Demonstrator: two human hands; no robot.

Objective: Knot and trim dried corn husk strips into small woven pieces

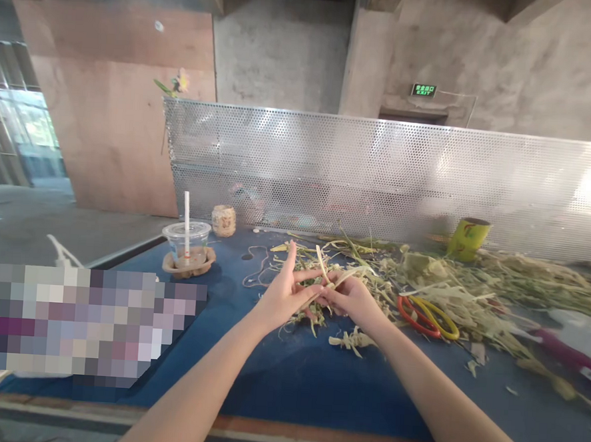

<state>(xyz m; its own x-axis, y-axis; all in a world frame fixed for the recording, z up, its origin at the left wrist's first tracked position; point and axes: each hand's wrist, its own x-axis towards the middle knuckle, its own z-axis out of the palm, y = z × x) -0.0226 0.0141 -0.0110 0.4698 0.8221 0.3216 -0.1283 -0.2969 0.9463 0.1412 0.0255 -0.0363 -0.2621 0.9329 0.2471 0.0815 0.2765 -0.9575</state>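
My left hand and my right hand meet above the blue table, both pinching pale dried leaf strips between the fingertips. Two fingers of my left hand stick out straight. The strips fan upward from the pinch. Under my hands lies a small heap of strip scraps. Red and yellow scissors lie just to the right of my right hand.
A big pile of dried husks and stalks covers the right of the table. A plastic cup with a straw, a small woven roll, a yellow cup, string and a perforated metal screen stand behind.
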